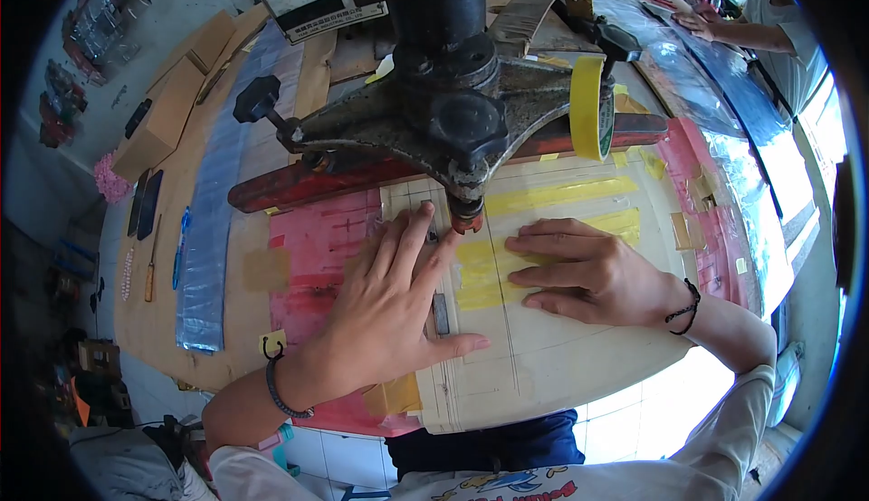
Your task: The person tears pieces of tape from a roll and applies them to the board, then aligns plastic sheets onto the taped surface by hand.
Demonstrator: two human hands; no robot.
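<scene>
A cream board (579, 356) with pencil lines lies on a pink-red sheet (317, 248). My left hand (380, 311) rests over the board's left edge, fingers spread, index fingertip close to the red tip (465, 221) of a dark metal machine head (453, 130). Between its thumb and index finger sits a small grey block (441, 314). To the right, my right hand (588, 275) lies palm down with fingers stretched out, touching the board beside strips of yellow tape (478, 276). Neither hand appears to grip anything.
A red bar (335, 181) crosses behind the tip. A yellow tape roll (588, 107) hangs at the machine's right. On the left are a blue plastic-like strip (204, 275), a blue pen (182, 248) and a wooden-handled tool (150, 275). Another person's hand (695, 25) is at far right.
</scene>
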